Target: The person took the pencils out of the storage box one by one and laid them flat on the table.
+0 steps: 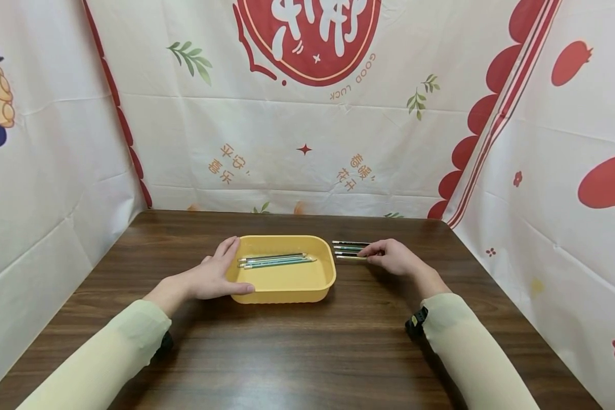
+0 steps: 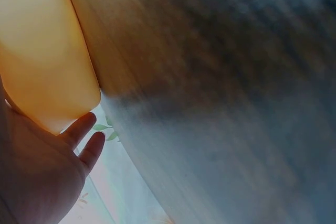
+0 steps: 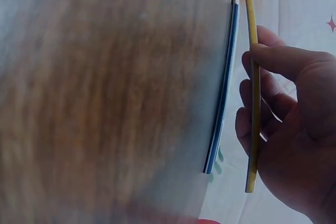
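A yellow plastic basket (image 1: pixel 287 296) stands on the table, with several pencils (image 1: pixel 277 261) lying side by side in it. My left hand (image 1: pixel 212 276) rests against its left side, fingers spread and the thumb over the near rim. In the left wrist view, the fingers (image 2: pixel 90 148) lie extended by the basket wall (image 2: pixel 50 51). To the right of the basket, my right hand (image 1: pixel 392 257) pinches a yellow pencil (image 3: pixel 255 98) between thumb and fingers. Beside it lie more pencils, dark and green (image 1: pixel 344 247); the hand hides their right ends. The right wrist view shows a dark blue pencil (image 3: pixel 224 85) next to the held one.
The dark wooden table (image 1: pixel 287 353) carries the basket and pencils. A white printed cloth (image 1: pixel 297 125) hangs behind the table and along both sides. Each forearm wears a pale sleeve, with a black wrist device (image 1: pixel 416 323) showing on the right.
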{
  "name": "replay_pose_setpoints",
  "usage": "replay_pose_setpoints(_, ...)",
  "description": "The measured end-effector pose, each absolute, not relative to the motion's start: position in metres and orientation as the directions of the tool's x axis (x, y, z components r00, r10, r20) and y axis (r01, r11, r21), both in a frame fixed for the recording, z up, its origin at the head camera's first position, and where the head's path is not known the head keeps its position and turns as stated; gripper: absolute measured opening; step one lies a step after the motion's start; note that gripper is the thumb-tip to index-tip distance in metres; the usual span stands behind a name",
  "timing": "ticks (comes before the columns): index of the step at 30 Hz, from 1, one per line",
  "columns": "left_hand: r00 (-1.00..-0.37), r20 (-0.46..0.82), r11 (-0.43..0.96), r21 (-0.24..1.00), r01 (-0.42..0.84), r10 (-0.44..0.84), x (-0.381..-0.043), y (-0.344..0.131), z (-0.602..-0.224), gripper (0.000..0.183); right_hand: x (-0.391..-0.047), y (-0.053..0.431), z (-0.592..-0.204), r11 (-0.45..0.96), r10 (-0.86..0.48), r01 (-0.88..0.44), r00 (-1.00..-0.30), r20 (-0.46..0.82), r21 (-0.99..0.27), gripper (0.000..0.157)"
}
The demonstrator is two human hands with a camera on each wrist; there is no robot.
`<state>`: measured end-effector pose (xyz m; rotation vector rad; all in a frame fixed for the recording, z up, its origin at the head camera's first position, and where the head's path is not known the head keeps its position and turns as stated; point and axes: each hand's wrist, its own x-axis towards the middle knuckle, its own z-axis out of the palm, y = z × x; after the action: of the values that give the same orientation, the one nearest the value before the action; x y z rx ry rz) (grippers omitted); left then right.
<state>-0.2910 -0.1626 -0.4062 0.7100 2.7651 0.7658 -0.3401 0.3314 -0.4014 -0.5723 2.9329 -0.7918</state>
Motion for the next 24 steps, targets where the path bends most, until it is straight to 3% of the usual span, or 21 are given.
replay_pose_setpoints(24,-0.871,-0.055,0.756,0.525,0.390,0.487,-0.291,-0.163,-0.407,0.132,-0.351,0.325,-0.410,0.838,-0.358,-0.308,-0.933,-0.027,-0.450,0.025)
